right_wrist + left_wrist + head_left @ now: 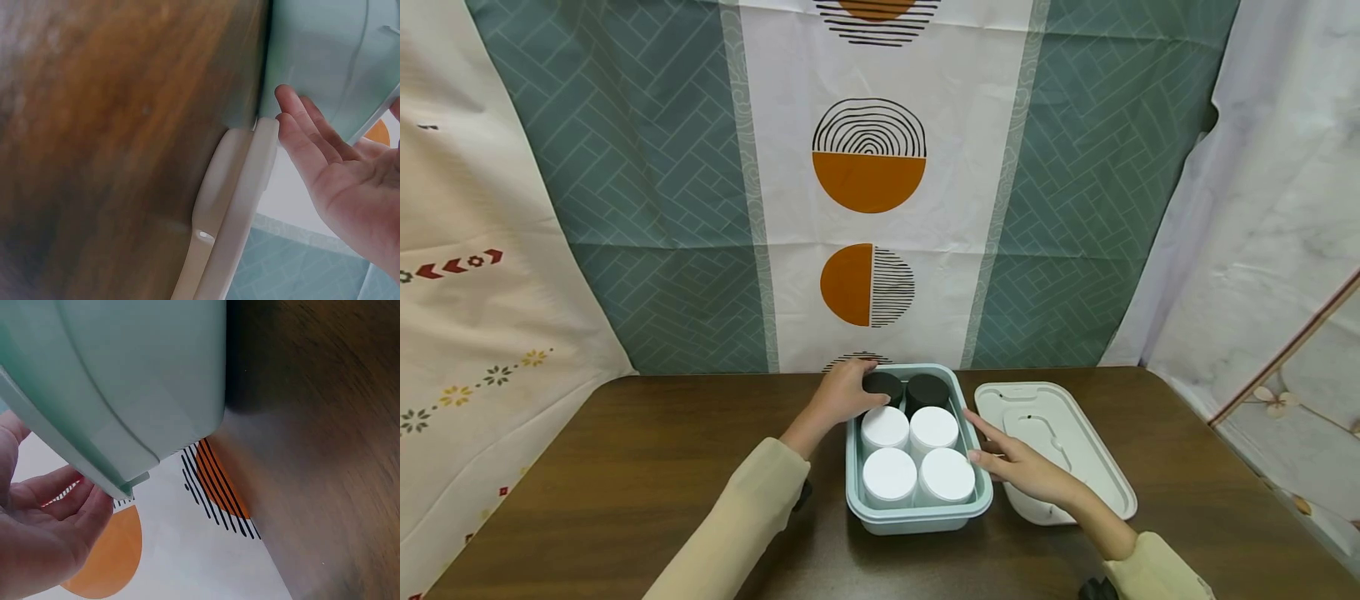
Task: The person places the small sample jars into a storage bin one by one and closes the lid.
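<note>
A pale green plastic bin [917, 527] stands on the table, holding several jars: white-lidded ones [889, 475] at the front and two black-lidded ones [927, 390] behind. My left hand [847, 390] is at the bin's far left corner. Its thumb reaches over the left black lid, and its fingers [94, 503] curve by the rim in the left wrist view. Whether they grip anything is hidden. Along the bin's right side lies my right hand [1018, 462], its nearly straight fingers [306, 122] against the outer wall in the right wrist view.
A white lid [1097, 458] lies on the dark wooden table [587, 467], right of the bin and partly under the right hand and forearm. Behind the table's far edge hangs a patterned cloth [940, 308]. Pale cloths [467, 350] hang at both sides.
</note>
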`<control>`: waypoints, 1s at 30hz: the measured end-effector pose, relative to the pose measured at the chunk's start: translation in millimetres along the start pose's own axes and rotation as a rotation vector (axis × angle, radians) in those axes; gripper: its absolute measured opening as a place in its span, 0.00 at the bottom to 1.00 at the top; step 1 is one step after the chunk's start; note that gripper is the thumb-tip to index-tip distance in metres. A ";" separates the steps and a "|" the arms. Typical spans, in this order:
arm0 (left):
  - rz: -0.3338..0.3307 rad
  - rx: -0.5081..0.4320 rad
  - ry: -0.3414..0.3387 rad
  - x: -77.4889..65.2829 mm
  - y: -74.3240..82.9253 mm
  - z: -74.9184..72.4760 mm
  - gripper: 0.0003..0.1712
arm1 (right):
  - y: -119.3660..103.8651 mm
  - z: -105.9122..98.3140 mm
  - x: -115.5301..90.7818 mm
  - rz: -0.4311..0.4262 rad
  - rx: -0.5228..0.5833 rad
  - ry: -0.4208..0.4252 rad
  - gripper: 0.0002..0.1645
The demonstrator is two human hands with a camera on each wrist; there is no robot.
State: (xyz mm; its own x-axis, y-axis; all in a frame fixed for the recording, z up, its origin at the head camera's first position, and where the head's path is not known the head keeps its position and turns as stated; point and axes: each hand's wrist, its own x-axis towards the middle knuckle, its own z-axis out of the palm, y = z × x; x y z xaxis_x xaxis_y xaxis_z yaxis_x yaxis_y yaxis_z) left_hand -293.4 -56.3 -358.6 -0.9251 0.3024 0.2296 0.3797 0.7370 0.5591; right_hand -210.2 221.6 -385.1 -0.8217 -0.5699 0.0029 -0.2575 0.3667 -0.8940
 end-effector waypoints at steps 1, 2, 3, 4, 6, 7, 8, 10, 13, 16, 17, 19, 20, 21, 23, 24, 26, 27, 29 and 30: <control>-0.001 -0.007 -0.001 -0.8 -0.4 -0.5 0.33 | -0.1 0.0 -0.2 -0.004 -0.001 -0.002 0.39; 0.001 -0.012 0.000 -1.6 -0.5 -1.3 0.33 | -0.1 -0.1 -0.2 -0.006 0.000 -0.004 0.39; -0.004 -0.016 -0.002 -2.6 0.0 -2.1 0.32 | -0.1 -0.2 -0.2 -0.008 0.001 -0.006 0.39; -0.007 -0.020 -0.002 -3.4 0.5 -2.9 0.32 | -0.1 -0.1 -0.2 -0.009 0.000 -0.007 0.39; -0.028 -0.026 -0.011 -7.2 6.1 -6.8 0.32 | 0.4 -0.2 0.2 -0.008 0.000 -0.008 0.38; -0.030 -0.025 -0.012 -8.0 6.4 -7.0 0.32 | 0.8 -0.3 0.7 -0.006 0.002 -0.007 0.38; -0.027 -0.019 -0.009 -8.8 6.7 -7.0 0.32 | 1.2 -0.3 1.0 -0.008 0.002 -0.008 0.38; -0.025 -0.017 -0.006 -10.3 6.7 -6.7 0.32 | 1.8 -0.3 1.4 -0.009 -0.001 -0.008 0.38; -0.018 -0.030 0.004 -13.9 8.1 -8.2 0.32 | 1.9 -0.5 1.8 -0.011 -0.007 -0.004 0.38; 0.000 -0.050 0.025 -18.5 12.3 -11.0 0.31 | 1.1 -1.0 1.5 -0.014 -0.027 0.008 0.38; 0.011 -0.059 0.033 -20.1 14.4 -12.0 0.31 | 1.0 -1.3 1.4 -0.016 -0.032 0.012 0.38; 0.036 -0.082 0.053 -24.1 20.0 -14.1 0.31 | 0.2 -2.4 0.7 -0.014 -0.034 0.020 0.37; 0.050 -0.091 0.065 -26.1 23.0 -14.8 0.31 | 0.1 -3.2 0.2 -0.015 -0.035 0.024 0.37; 0.059 -0.105 0.075 -28.2 26.3 -15.5 0.31 | -0.1 -4.2 -0.3 -0.021 -0.041 0.026 0.36; 0.080 -0.138 0.092 -32.2 33.1 -16.5 0.30 | -0.4 -7.0 -1.5 -0.024 -0.048 0.039 0.36; 0.086 -0.158 0.101 -34.5 36.9 -17.0 0.30 | -0.7 -8.8 -2.4 -0.028 -0.051 0.044 0.35; 0.104 -0.196 0.114 -38.7 44.3 -17.4 0.30 | -0.7 -13.3 -4.4 -0.043 -0.063 0.049 0.34; 0.117 -0.215 0.120 -40.6 47.9 -17.4 0.29 | -0.5 -15.8 -5.6 -0.053 -0.077 0.052 0.33; 0.149 -0.252 0.130 -44.3 55.5 -17.1 0.29 | -0.7 -21.0 -8.7 -0.058 -0.097 0.064 0.32; 0.162 -0.272 0.130 -46.6 59.9 -17.1 0.29 | -0.8 -23.7 -10.6 -0.053 -0.112 0.072 0.31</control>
State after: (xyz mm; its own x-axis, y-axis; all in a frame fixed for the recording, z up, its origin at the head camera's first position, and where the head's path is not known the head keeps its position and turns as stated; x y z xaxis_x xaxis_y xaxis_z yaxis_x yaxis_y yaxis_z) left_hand -227.6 -36.5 -322.2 -0.8519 0.3100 0.4221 0.5237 0.4921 0.6954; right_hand -213.3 244.8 -373.8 -0.8386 -0.5382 0.0846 -0.3535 0.4194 -0.8361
